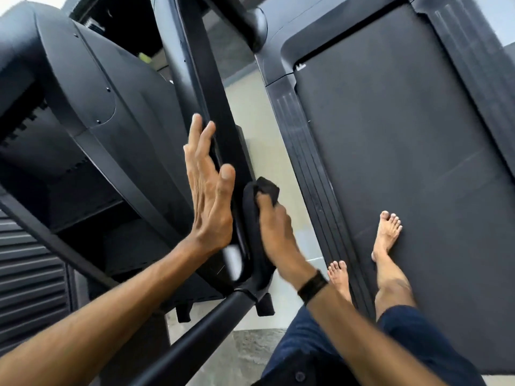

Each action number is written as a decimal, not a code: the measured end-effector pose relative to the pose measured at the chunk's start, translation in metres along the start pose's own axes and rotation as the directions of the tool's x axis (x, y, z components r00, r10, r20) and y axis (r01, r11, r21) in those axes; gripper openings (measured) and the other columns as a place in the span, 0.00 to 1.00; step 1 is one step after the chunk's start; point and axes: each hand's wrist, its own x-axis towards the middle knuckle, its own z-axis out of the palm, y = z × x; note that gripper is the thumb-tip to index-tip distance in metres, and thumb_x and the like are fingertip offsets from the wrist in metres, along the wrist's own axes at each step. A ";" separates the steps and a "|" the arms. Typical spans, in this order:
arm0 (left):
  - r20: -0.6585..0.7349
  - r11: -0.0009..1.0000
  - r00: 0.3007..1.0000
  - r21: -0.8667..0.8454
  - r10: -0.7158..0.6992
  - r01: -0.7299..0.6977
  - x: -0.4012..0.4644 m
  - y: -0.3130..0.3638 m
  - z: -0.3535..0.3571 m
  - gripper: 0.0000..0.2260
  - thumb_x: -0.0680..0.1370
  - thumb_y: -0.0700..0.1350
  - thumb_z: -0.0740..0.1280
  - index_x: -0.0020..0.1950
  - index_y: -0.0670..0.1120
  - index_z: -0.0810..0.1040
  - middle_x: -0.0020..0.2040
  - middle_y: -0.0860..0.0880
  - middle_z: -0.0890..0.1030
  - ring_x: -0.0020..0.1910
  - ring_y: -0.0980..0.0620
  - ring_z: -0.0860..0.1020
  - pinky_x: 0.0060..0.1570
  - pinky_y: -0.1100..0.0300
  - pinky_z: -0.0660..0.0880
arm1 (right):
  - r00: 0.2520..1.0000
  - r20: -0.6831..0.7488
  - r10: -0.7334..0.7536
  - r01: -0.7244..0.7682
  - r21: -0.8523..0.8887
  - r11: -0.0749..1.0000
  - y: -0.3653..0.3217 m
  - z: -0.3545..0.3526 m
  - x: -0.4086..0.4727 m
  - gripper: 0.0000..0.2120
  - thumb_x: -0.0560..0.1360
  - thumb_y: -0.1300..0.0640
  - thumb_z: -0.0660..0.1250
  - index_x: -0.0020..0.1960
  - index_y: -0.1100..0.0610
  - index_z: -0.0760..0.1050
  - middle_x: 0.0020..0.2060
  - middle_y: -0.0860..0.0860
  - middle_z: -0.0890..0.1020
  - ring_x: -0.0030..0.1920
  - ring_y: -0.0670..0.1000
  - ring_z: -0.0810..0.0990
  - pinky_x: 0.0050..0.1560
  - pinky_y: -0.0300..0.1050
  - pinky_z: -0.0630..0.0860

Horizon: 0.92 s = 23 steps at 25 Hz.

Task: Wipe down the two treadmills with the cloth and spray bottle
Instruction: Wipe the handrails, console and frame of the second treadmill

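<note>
— Where is the cloth (259, 218) sitting?

— The right hand (274, 227) is pressing it against the near treadmill's upright (206, 87), fingers curling over the dark fabric.

— And the left hand (207, 188)?

— It is lying flat with fingers straight against the same upright, just beside the cloth, gripping nothing.

— The other treadmill?

— Its belt (404, 140) is lying to the right, with a bare foot (386, 235) standing on it.

The upright post (211, 112) of the near treadmill and its wide console (83, 101) close the left side, and the handrail (195, 324) crosses low in front. Between the post and the second treadmill's side rail (309, 168) a strip of pale floor (259, 112) stays open, perhaps narrow. The belt (404, 129) is free except for one bare foot (386, 235).
</note>
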 end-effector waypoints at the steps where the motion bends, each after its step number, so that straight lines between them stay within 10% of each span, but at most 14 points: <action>1: -0.006 1.000 1.000 -0.007 -0.013 0.013 0.000 0.000 0.000 0.38 0.81 0.65 0.47 0.77 0.35 0.55 0.80 0.36 0.48 0.80 0.46 0.48 0.77 0.38 0.47 | 0.994 0.002 -0.105 0.105 0.007 0.994 -0.005 0.005 -0.009 0.35 0.70 0.30 0.52 0.67 0.51 0.73 0.62 0.58 0.79 0.63 0.59 0.77 0.63 0.58 0.74; 4: -0.022 0.991 0.992 -0.047 -0.124 0.123 -0.002 -0.002 -0.001 0.40 0.81 0.67 0.48 0.78 0.35 0.52 0.80 0.36 0.44 0.80 0.43 0.44 0.78 0.43 0.45 | 0.919 0.136 -0.371 0.372 0.019 0.928 -0.042 0.016 0.032 0.33 0.69 0.31 0.55 0.73 0.30 0.52 0.77 0.52 0.64 0.76 0.54 0.63 0.73 0.62 0.62; 6: 0.015 0.986 0.988 -0.054 -0.155 0.156 0.000 -0.002 -0.003 0.39 0.81 0.67 0.48 0.79 0.37 0.49 0.80 0.38 0.44 0.80 0.42 0.44 0.76 0.37 0.44 | 0.897 0.154 -0.414 0.406 0.081 0.910 -0.063 0.019 0.076 0.38 0.68 0.31 0.56 0.77 0.34 0.54 0.78 0.50 0.62 0.77 0.50 0.60 0.76 0.56 0.59; 11: 0.088 0.977 0.979 0.127 -0.181 0.170 0.005 0.008 -0.004 0.44 0.79 0.69 0.47 0.78 0.33 0.48 0.80 0.37 0.47 0.80 0.42 0.47 0.77 0.39 0.48 | 0.975 0.217 -0.043 0.018 0.115 0.993 -0.057 0.015 0.131 0.37 0.71 0.30 0.54 0.70 0.52 0.74 0.65 0.54 0.79 0.66 0.55 0.76 0.70 0.55 0.69; 14: -0.078 0.968 0.974 0.121 -0.213 0.221 0.038 0.003 -0.015 0.28 0.80 0.63 0.53 0.68 0.41 0.68 0.67 0.41 0.68 0.69 0.44 0.67 0.70 0.40 0.64 | 0.976 0.137 0.168 -0.164 -0.040 0.986 -0.038 0.004 0.099 0.32 0.80 0.35 0.52 0.63 0.61 0.77 0.60 0.61 0.80 0.62 0.61 0.78 0.63 0.53 0.73; 17: -0.215 0.965 0.946 0.047 -0.243 0.258 0.096 -0.013 -0.019 0.12 0.80 0.53 0.53 0.56 0.48 0.71 0.50 0.50 0.71 0.51 0.46 0.71 0.56 0.36 0.67 | 0.990 0.077 -0.121 0.124 -0.029 0.992 -0.043 0.001 0.045 0.33 0.75 0.33 0.52 0.66 0.55 0.75 0.59 0.55 0.80 0.60 0.53 0.77 0.60 0.46 0.72; 20: -0.237 0.961 0.934 0.002 -0.268 0.276 0.115 -0.023 -0.007 0.20 0.80 0.51 0.54 0.68 0.43 0.64 0.67 0.41 0.67 0.67 0.41 0.67 0.67 0.37 0.63 | 0.866 0.162 -0.472 0.472 0.041 0.881 -0.072 0.017 0.075 0.33 0.75 0.36 0.56 0.78 0.37 0.54 0.78 0.51 0.62 0.78 0.49 0.59 0.76 0.49 0.57; 23: -0.074 0.963 0.962 0.036 -0.262 0.265 0.105 -0.024 -0.006 0.33 0.82 0.56 0.52 0.79 0.36 0.49 0.80 0.39 0.50 0.80 0.46 0.53 0.78 0.46 0.52 | 0.915 0.131 -0.381 0.360 0.157 0.920 -0.114 0.037 0.160 0.28 0.77 0.38 0.59 0.75 0.44 0.65 0.75 0.53 0.69 0.73 0.50 0.67 0.72 0.43 0.63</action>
